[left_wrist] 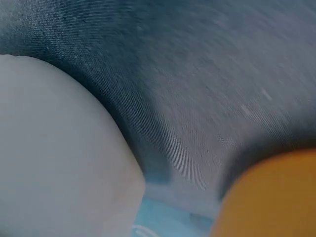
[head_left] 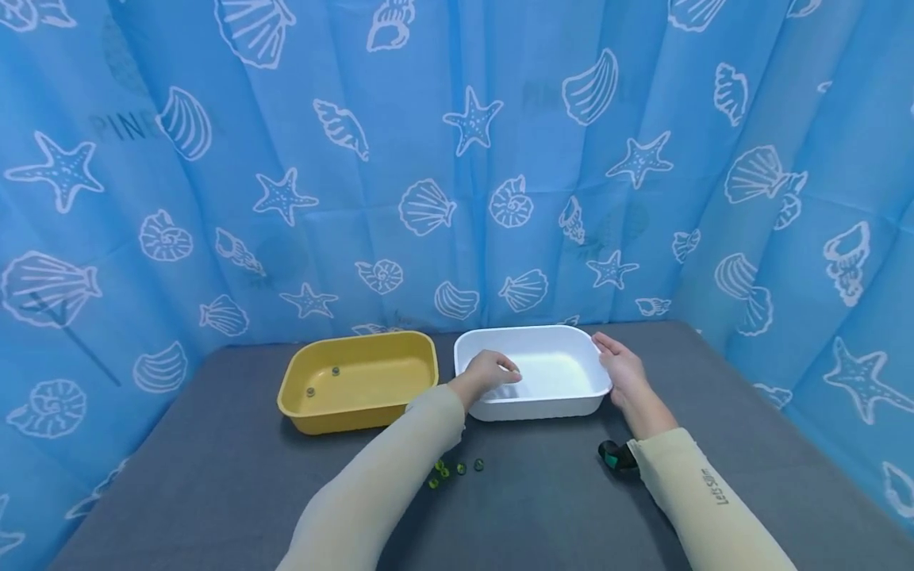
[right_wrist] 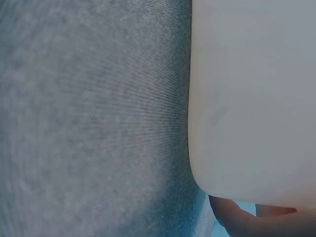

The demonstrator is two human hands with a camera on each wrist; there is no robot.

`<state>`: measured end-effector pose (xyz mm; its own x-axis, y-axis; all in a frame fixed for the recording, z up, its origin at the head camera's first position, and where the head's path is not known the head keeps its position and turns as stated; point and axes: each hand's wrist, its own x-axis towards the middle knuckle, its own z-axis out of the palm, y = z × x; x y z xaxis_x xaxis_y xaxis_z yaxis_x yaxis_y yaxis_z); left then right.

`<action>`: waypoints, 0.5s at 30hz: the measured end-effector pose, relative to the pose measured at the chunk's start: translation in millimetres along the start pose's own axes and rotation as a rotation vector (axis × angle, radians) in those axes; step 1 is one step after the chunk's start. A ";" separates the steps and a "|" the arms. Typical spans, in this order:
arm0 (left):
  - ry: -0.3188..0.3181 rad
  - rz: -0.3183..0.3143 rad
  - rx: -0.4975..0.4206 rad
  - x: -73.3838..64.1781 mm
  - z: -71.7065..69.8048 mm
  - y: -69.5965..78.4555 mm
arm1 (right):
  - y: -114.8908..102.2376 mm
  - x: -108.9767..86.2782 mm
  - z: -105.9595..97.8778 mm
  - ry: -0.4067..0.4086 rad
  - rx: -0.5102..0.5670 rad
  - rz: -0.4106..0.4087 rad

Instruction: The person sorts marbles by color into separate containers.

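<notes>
My left hand (head_left: 489,373) reaches over the near left rim of a white plastic tub (head_left: 528,408), its fingers bent downward inside. Whether those fingers hold something I cannot tell. At the tub's right end, my right hand (head_left: 623,371) grips the rim and end wall. The right wrist view shows some of its fingers (right_wrist: 247,219) against the white wall. Several small green glass beads (head_left: 461,469) lie on the grey cloth near the left forearm. In the left wrist view the hand is out of sight; the tub's pale wall (left_wrist: 64,148) fills the left side.
A yellow tub (head_left: 357,414) stands left of the white one, with two small greyish pieces (head_left: 336,370) inside. Under the right wrist sits a black object with a green patch (head_left: 617,457). A blue shell-patterned curtain (head_left: 471,198) hangs behind the grey-covered table (head_left: 214,476).
</notes>
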<state>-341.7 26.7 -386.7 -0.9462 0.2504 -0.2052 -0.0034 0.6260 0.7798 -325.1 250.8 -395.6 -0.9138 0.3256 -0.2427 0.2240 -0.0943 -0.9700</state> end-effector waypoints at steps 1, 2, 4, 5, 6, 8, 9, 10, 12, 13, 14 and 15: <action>-0.014 -0.017 -0.019 1.7 1.5 0.6 | -0.8 -0.7 -1.1 0.001 -0.003 -0.001; -0.027 -0.035 -0.045 3.5 3.0 0.9 | -1.3 -1.0 -2.1 0.002 -0.010 0.001; -0.029 -0.086 -0.090 7.6 6.0 0.1 | -1.8 -2.0 -3.0 0.003 -0.020 0.007; -0.025 -0.113 -0.109 9.8 7.3 -0.9 | -1.9 -2.5 -2.9 0.000 -0.023 0.010; -0.014 -0.134 -0.117 12.0 8.5 -2.1 | -2.0 -2.6 -2.6 -0.006 -0.025 0.012; 0.013 -0.157 -0.108 16.4 10.0 -3.9 | -2.3 -1.9 -1.7 -0.018 -0.027 0.011; 0.026 -0.166 -0.091 17.9 10.9 -5.2 | -1.9 -2.0 -1.2 -0.021 -0.026 0.011; 0.031 -0.168 -0.060 19.2 11.6 -6.2 | -1.6 -1.9 -0.8 -0.022 -0.024 0.010; 0.029 -0.167 0.009 21.4 13.2 -7.0 | -1.3 -1.3 -0.5 -0.021 -0.019 0.008; 0.024 -0.165 0.043 22.3 13.8 -6.8 | -1.3 -1.2 -0.6 -0.017 -0.019 0.007; 0.018 -0.164 0.070 23.1 14.3 -6.5 | -1.2 -1.2 -0.7 -0.014 -0.020 0.005; 0.013 -0.162 0.100 23.7 14.9 -6.1 | -1.0 -0.9 -1.0 -0.011 -0.020 0.005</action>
<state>-359.3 39.8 -405.1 -0.9399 0.1309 -0.3153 -0.1249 0.7276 0.6745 -324.2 251.6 -394.4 -0.9164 0.3144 -0.2478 0.2356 -0.0770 -0.9688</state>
